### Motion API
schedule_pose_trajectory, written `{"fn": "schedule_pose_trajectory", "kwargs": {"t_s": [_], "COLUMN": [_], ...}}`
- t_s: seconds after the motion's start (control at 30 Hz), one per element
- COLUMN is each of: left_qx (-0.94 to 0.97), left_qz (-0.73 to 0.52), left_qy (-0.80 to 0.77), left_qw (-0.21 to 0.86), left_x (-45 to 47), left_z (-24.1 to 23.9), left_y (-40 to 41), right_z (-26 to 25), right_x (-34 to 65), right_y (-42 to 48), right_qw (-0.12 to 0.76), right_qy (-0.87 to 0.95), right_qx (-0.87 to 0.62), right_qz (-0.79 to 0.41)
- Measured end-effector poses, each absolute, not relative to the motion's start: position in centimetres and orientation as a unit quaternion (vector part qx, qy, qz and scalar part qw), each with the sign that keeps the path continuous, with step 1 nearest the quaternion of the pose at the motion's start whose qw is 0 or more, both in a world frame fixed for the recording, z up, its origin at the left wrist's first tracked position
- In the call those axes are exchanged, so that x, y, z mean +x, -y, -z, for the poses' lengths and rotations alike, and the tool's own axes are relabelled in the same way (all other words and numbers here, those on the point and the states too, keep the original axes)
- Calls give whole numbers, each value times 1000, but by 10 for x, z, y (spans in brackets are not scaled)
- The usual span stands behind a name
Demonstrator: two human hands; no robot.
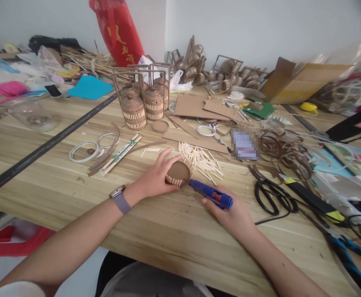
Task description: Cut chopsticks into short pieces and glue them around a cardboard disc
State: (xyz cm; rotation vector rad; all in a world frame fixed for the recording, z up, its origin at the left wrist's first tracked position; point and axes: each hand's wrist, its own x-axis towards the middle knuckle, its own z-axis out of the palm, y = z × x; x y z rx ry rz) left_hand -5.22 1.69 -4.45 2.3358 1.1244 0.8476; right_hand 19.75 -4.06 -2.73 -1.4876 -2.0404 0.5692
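Observation:
My left hand (155, 176) is closed around the near-left side of a small round brown basket (178, 170). Short pale sticks stand upright around its rim, and part of the rim is hidden by my fingers. In my right hand (233, 214) is a blue hot glue gun (210, 193), its nozzle at the basket's right edge; whether it touches cannot be made out. Just behind the basket lies a loose pile of short wooden sticks (203, 160). Farther back stand several lidded stick baskets (133, 112) with tall handles, a brown ring-edged disc (160, 126) in front of them.
Left of centre lie white tape rings (83, 152), paper-wrapped chopsticks (121, 153) and brown strips. To the right are black-handled scissors (267, 194), a yellow-and-black cutter (313, 200), blue-handled pliers (350, 251) and coiled brown strips (279, 144). Cardboard pieces (193, 106) lie behind.

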Motion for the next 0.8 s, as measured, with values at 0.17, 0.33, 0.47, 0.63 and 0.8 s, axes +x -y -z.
{"fn": "schedule_pose_trajectory", "kwargs": {"t_s": [0.17,0.33,0.47,0.63,0.8], "left_qx": [837,837,831,831,830], "left_qz": [-301,-298,-305,-304,-307], "left_qy": [-407,-409,-410,-409,-409], "left_qw": [208,210,218,224,222], "left_x": [-52,-53,-53,-52,-52], "left_z": [44,43,43,42,42], "left_y": [-17,-17,-17,-16,-16], "right_z": [13,7,9,3,6], "right_x": [209,211,209,208,214], "right_y": [36,41,44,42,33], "right_qw": [273,194,196,167,182], "right_qy": [788,847,799,781,788], "right_qx": [-482,-347,-412,-445,-539], "right_qz": [-268,-354,-392,-405,-234]}}
